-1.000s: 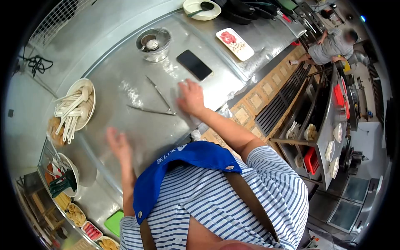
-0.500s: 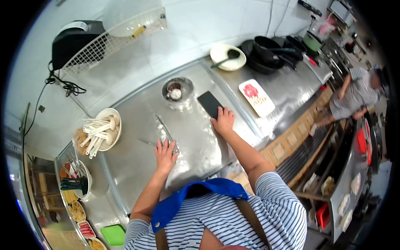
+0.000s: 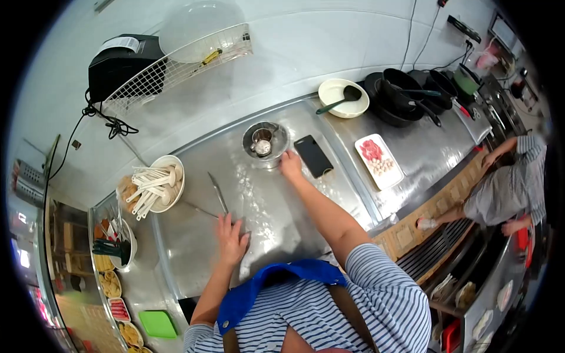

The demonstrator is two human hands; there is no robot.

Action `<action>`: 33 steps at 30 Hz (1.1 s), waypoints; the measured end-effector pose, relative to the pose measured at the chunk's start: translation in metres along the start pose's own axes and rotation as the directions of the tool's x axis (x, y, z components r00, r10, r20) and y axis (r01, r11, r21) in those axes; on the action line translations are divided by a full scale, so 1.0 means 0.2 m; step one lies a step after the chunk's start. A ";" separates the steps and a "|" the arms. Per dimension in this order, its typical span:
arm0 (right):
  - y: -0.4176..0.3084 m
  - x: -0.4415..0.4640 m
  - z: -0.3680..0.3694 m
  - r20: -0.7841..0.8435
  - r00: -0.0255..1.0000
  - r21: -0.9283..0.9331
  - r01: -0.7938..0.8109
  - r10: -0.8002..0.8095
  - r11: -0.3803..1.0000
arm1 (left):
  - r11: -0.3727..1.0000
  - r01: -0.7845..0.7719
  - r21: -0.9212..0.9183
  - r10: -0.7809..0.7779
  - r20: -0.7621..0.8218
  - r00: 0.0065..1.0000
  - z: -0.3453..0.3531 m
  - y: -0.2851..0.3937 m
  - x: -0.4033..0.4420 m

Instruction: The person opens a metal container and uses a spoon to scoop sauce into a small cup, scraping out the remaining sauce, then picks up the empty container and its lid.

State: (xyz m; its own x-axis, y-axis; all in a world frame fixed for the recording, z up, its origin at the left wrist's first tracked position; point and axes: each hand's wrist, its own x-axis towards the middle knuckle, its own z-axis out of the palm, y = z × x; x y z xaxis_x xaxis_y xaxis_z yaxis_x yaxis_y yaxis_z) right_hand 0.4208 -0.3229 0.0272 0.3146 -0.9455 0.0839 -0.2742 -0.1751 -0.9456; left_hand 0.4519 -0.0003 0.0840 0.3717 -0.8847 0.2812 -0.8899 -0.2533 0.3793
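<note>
On the steel counter, my left hand rests with its fingers spread over the hinge end of the metal tongs, whose two arms point away from me. My right hand reaches to the near right side of a metal bowl that holds small strainers or cups. Its fingers are close together at the bowl's rim, and whether they grip it is hard to tell. Just right of that hand lies a black phone.
A bowl of white spoons stands at the left, food trays and a green board nearer. A meat tray, a ladle bowl and black pans are rightward. Another person stands far right.
My right hand has moved from the phone to the metal bowl. My left hand stays at the tongs, which have turned slightly. The camera view has shifted, and the other person has come nearer.
</note>
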 end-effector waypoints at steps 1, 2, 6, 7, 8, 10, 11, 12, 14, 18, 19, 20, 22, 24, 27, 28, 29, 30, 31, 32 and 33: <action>-0.01 0.04 0.02 0.082 0.989 0.159 -0.135 0.123 0.978 | 0.999 -0.003 -0.038 0.001 -0.035 0.999 0.01 0.00 -0.02; -0.03 0.02 0.01 0.177 0.951 0.296 -0.297 0.253 0.908 | 0.999 0.007 -0.048 -0.007 -0.005 1.000 0.00 0.00 -0.04; -0.03 -0.02 0.04 0.191 0.931 0.362 -0.361 0.311 0.859 | 0.996 0.054 -0.068 -0.055 -0.012 0.998 -0.08 0.04 -0.08; -0.04 0.02 0.04 0.148 0.948 0.369 -0.318 0.283 0.873 | 0.996 0.060 -0.060 -0.060 0.002 0.998 -0.10 0.03 -0.07; 0.00 0.00 0.02 0.117 0.982 0.192 -0.168 0.147 0.967 | 0.998 0.045 -0.045 -0.044 0.002 0.999 -0.12 0.00 -0.03; 0.03 -0.19 -0.08 0.064 0.986 -0.027 0.157 -0.155 0.987 | 0.999 -0.035 0.019 0.036 -0.053 0.998 -0.11 -0.12 -0.02; 0.01 -0.32 -0.16 0.032 0.955 -0.083 0.298 -0.296 0.951 | 1.000 -0.020 0.021 0.021 -0.056 0.998 -0.12 -0.14 -0.01; -0.01 -0.44 -0.24 0.055 0.971 -0.026 0.234 -0.232 0.972 | 1.000 -0.006 0.009 0.007 -0.033 0.999 -0.11 -0.15 -0.01; -0.06 -0.70 -0.41 0.018 0.997 -0.010 0.079 -0.079 0.997 | 0.995 -0.097 -0.036 0.099 0.046 0.994 -0.12 -0.19 0.04; -0.06 -1.17 -0.64 0.040 0.968 -0.255 0.248 -0.246 0.935 | 0.945 -0.326 -0.009 0.320 0.219 0.922 -0.02 -0.42 0.09; -0.08 -1.28 -0.67 0.052 0.975 -0.295 0.223 -0.217 0.929 | 0.946 -0.325 0.017 0.311 0.248 0.918 -0.01 -0.47 0.13; -0.09 -1.36 -0.70 0.068 0.979 -0.328 0.202 -0.190 0.923 | 0.946 -0.320 0.050 0.295 0.274 0.915 0.00 -0.51 0.17; -0.11 -1.51 -0.72 0.069 0.988 -0.388 0.153 -0.137 0.909 | 0.935 -0.356 -0.010 0.345 0.269 0.899 0.03 -0.58 0.26; -0.10 -1.63 -0.70 -0.047 0.985 -0.420 0.129 -0.164 0.898 | 0.923 -0.382 -0.048 0.382 0.244 0.891 0.02 -0.55 0.32; -0.10 -1.75 -0.68 -0.056 0.983 -0.442 0.131 -0.173 0.887 | 0.934 -0.358 -0.009 0.340 0.333 0.880 -0.01 -0.50 0.38; -0.09 -1.78 -0.69 -0.043 0.988 -0.442 0.116 -0.150 0.889 | 0.927 -0.366 -0.080 0.368 0.384 0.847 0.02 -0.53 0.38; -0.07 -1.80 -0.69 -0.036 0.991 -0.422 0.100 -0.127 0.901 | 0.918 -0.367 -0.149 0.394 0.432 0.811 0.07 -0.55 0.36; -0.02 -1.84 -0.68 -0.032 0.992 -0.435 0.099 -0.125 0.895 | 0.910 -0.382 -0.162 0.414 0.427 0.804 0.20 -0.59 0.32; 0.03 -1.82 -0.67 -0.005 0.988 -0.444 0.137 -0.156 0.885 | 0.910 -0.385 -0.155 0.414 0.396 0.819 0.31 -0.66 0.30; 0.06 -1.82 -0.67 0.015 0.983 -0.434 0.172 -0.184 0.884 | 0.840 -0.492 -0.228 0.542 0.316 0.779 0.33 -0.67 0.29; 0.10 -1.82 -0.67 0.013 0.977 -0.391 0.201 -0.213 0.898 | 0.760 -0.589 -0.276 0.647 0.237 0.724 0.30 -0.65 0.26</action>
State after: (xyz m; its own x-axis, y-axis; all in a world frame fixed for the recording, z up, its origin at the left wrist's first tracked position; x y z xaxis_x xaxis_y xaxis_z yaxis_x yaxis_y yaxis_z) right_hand 0.1793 -0.0198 0.0193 0.3776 -0.8830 0.2788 -0.5386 -0.4544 -0.7095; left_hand 0.5707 -0.0362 -0.0047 -0.3697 -0.8976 0.2403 -0.8221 0.4365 0.3655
